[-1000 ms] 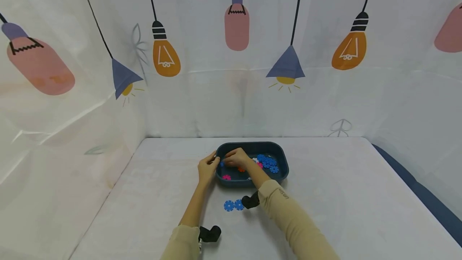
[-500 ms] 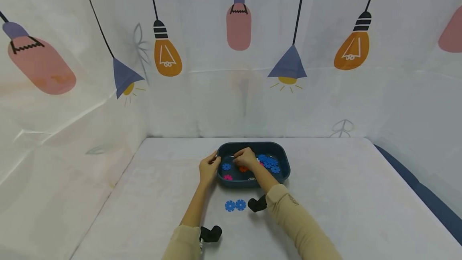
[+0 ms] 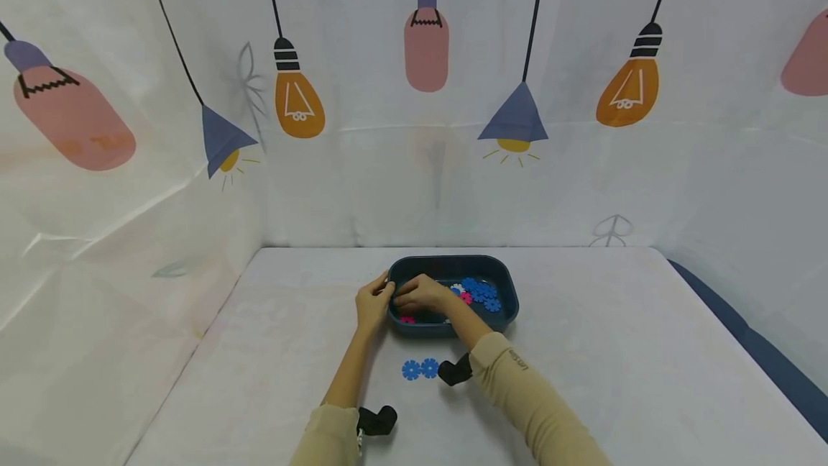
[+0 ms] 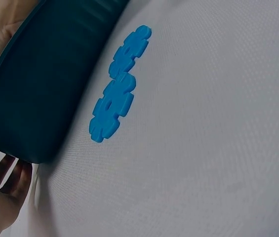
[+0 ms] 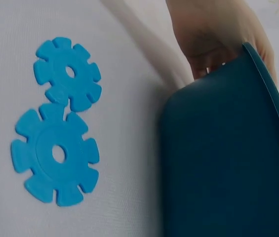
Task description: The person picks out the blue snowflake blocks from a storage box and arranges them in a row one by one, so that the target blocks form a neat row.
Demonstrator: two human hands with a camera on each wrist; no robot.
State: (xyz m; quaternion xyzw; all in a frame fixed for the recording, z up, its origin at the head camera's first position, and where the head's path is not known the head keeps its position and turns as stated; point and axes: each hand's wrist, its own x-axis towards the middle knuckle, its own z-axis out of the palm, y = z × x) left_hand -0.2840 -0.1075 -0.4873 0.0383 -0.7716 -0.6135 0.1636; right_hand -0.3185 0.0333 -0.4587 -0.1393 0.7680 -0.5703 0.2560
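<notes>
Left hand (image 3: 372, 303) grips the tray (image 3: 427, 331) at left, right hand (image 3: 423, 293) inside, its hold unclear.

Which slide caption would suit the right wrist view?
Two notched blue discs lie touching on a white table, beside a dark tub that the left hand holds.

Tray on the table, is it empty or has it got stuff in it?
Not empty: the head view shows blue pieces and pink pieces inside the tray.
</notes>
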